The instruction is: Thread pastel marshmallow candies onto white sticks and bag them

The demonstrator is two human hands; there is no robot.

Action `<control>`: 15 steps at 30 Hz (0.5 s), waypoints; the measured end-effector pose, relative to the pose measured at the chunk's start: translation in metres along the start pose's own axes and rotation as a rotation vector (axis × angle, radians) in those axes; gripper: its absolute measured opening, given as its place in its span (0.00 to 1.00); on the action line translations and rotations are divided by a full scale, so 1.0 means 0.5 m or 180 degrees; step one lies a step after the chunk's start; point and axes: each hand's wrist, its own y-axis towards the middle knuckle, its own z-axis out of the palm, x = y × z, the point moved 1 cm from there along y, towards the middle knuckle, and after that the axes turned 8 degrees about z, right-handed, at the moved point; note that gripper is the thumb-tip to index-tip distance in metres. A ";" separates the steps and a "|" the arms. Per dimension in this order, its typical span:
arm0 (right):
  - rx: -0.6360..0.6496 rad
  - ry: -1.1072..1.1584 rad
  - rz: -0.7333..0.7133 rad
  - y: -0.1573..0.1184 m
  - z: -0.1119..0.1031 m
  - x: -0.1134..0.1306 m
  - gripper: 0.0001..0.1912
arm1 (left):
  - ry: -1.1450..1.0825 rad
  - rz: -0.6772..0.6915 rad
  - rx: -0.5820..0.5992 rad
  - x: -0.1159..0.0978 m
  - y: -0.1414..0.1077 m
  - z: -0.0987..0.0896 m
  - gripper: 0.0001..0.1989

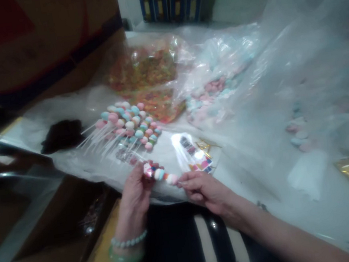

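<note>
Atop plastic sheeting (299, 64), candy skewers (129, 126) (pastel); carton (33, 42) left.

Got both hands up close together here, nearly meeting. The left hand (134, 196) is pretty much upright, fingers curled into a pinch, with the left wrist (126, 245) bent a bit. The right hand (203, 191) reaches in sideways, fingertips pinched, and the right forearm (275, 232) stretches out low.

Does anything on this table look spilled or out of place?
A few pastel candies lie apart from the bagged pile, blurred behind clear plastic, so they may have spilled. A dark clump also sits left of the skewers.
</note>
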 end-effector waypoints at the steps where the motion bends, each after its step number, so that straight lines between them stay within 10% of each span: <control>1: 0.0083 0.0121 0.0112 0.003 -0.004 0.000 0.10 | -0.0004 0.0026 0.0013 0.004 -0.002 0.001 0.11; 8: 0.0366 0.0467 0.0738 0.011 0.004 -0.007 0.08 | -0.0040 0.0153 0.0104 0.017 -0.015 0.015 0.16; 15: -0.0902 -0.2040 -0.1311 -0.004 0.022 -0.004 0.04 | 0.0065 -0.0145 -0.0192 0.004 -0.008 0.019 0.17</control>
